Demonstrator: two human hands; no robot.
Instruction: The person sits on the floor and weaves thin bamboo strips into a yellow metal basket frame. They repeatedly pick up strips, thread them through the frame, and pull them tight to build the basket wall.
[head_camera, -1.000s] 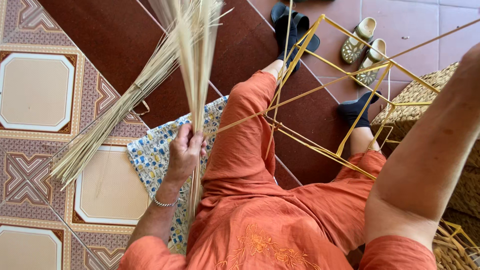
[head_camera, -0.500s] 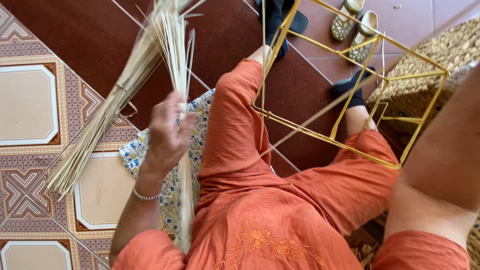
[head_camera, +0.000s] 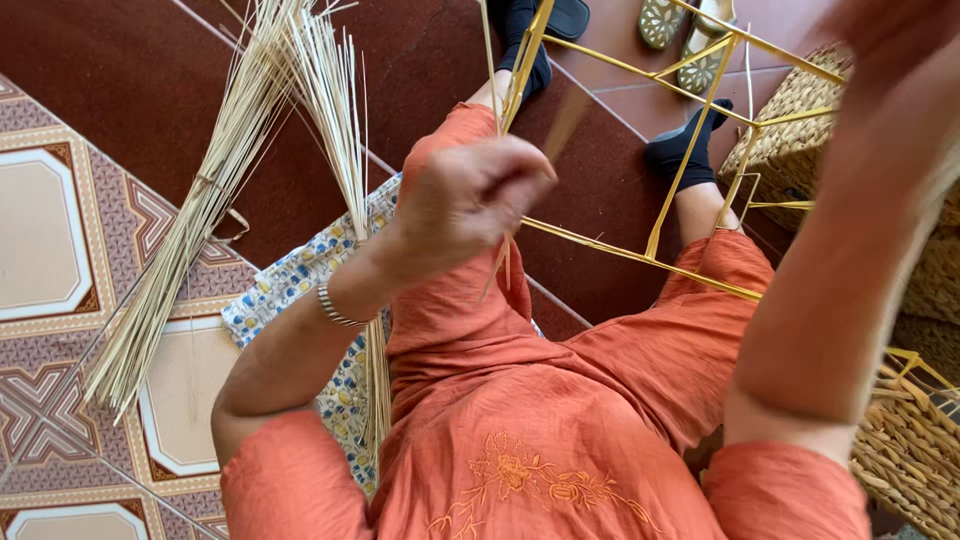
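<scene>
A reed bundle lies on the floor at my left. My left hand is raised over my lap, fingers curled shut on a thin reed. The yellow frame stands between my legs. My right forearm rises out of view, so I can't tell its fingers.

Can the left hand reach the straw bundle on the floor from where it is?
Probably yes. The left hand is raised over the lap, the straw bundle lies on the same side, and only open floor lies between them.
</scene>
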